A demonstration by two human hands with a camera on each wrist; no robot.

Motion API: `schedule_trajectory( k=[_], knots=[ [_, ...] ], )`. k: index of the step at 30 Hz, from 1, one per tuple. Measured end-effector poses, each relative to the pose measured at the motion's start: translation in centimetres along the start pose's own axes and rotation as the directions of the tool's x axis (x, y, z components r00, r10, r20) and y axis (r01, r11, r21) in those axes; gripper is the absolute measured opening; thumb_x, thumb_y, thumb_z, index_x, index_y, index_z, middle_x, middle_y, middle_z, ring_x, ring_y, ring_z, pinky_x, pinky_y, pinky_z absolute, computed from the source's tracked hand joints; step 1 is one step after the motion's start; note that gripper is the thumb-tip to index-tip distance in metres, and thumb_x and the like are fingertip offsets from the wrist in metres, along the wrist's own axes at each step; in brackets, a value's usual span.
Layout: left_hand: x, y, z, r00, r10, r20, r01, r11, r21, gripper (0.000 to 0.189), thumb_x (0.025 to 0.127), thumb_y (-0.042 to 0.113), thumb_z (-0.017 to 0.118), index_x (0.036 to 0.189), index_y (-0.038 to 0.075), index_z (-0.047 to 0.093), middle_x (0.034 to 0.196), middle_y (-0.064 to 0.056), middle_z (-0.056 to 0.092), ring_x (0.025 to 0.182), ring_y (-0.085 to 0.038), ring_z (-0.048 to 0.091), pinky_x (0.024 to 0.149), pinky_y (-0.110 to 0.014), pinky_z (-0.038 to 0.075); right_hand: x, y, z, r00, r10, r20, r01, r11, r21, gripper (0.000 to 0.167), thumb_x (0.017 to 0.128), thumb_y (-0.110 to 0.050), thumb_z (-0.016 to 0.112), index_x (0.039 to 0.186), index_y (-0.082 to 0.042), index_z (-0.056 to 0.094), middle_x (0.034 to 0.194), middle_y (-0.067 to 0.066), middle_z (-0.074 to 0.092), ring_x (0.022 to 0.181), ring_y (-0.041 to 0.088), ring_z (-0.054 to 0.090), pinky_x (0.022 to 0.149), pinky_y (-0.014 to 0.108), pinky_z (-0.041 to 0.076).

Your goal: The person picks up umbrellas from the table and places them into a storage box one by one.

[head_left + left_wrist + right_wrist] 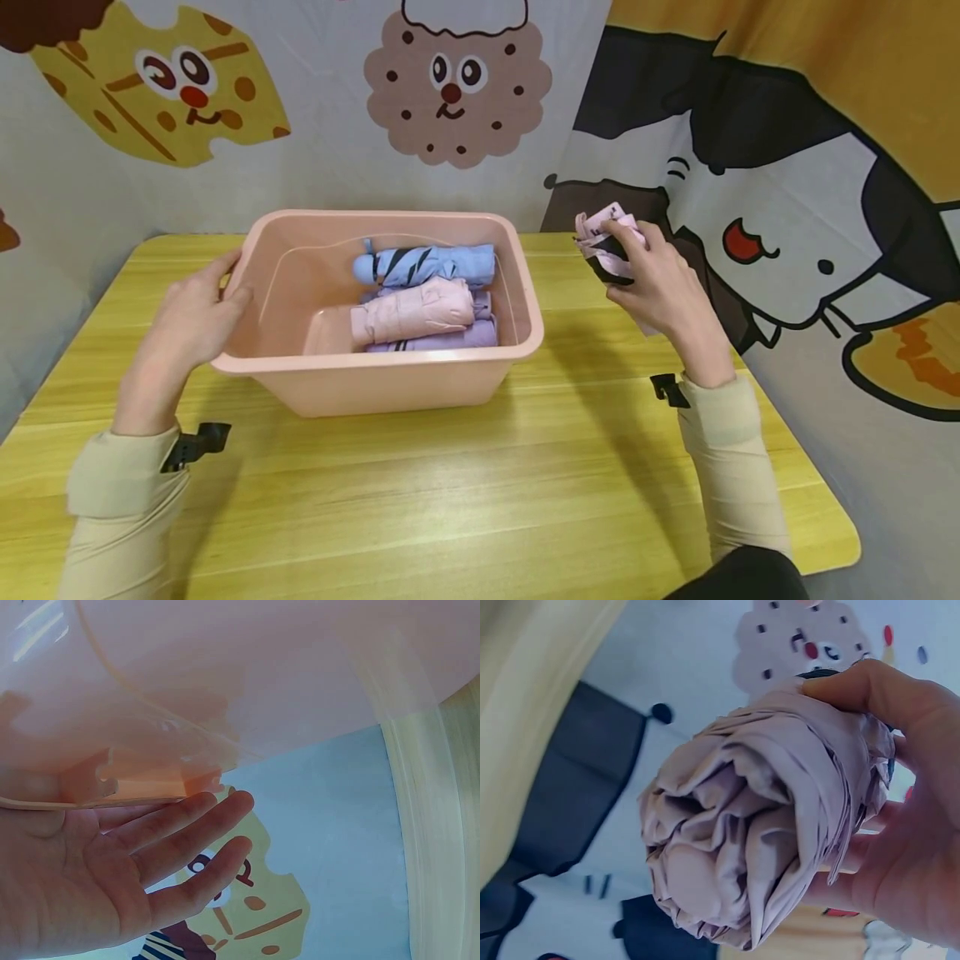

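Note:
A pink plastic bin point(390, 385) stands on the table. My left hand point(191, 312) grips its left rim, thumb over the top; in the left wrist view the other fingers point(199, 847) extend loosely below the rim. To the right of the bin, my right hand point(660, 279) holds a folded pale pink umbrella point(735, 825) above the table. Its bunched fabric end faces the right wrist camera, and a black part shows near the fingers in the head view. Inside the bin, at the right, lie a blue folded umbrella point(435, 265), a pink one point(416, 310) and purple ones point(450, 337) partly hidden beneath.
The yellow wood-grain table point(450, 500) extends around the bin, its rounded corner at the front right. Behind and to the right hangs a cloth point(322, 83) printed with cartoon figures. Bare bin floor point(327, 332) shows at the left of the umbrellas.

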State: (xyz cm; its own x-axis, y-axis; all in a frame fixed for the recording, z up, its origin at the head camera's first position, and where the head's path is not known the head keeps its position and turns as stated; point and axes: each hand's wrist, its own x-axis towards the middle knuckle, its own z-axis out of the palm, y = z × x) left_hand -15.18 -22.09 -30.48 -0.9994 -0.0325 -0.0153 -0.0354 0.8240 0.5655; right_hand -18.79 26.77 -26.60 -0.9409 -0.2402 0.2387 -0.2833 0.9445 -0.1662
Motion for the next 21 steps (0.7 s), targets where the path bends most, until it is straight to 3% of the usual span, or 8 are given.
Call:
schedule_trajectory(
  k=[10,21],
  knots=[
    [0.0,0.1,-0.1,1.000,-0.003,0.002,0.003,1.000,-0.003,0.063,0.099,0.037,0.026,0.154,0.008,0.012,0.139,-0.038,0.038,0.112,-0.053,0.047,0.085,-0.065,0.042,1.4,-4.4,-2.0,0.980,-0.191,-0.061,0.187,0.980,-0.067,0.071,0.081,-0.006,0.065,0.143,-0.027,0.038,0.144,0.020,0.035,0.107,0.043,0.048,0.078,0.058,0.049],
    [0.0,0.0,0.1,1.000,0.000,-0.008,0.000,1.000,0.000,0.063,0.099,0.037,0.026,0.153,0.007,0.013,0.139,-0.038,0.039,0.110,-0.052,0.050,0.081,-0.063,0.045,3.6,-7.5,-2.8,0.926,-0.377,0.000,0.375,0.920,-0.110,0.070,0.080,-0.005,0.063,0.142,-0.028,0.041,0.145,0.020,0.038,0.113,0.044,0.046,0.083,0.055,0.048]
  ],
)
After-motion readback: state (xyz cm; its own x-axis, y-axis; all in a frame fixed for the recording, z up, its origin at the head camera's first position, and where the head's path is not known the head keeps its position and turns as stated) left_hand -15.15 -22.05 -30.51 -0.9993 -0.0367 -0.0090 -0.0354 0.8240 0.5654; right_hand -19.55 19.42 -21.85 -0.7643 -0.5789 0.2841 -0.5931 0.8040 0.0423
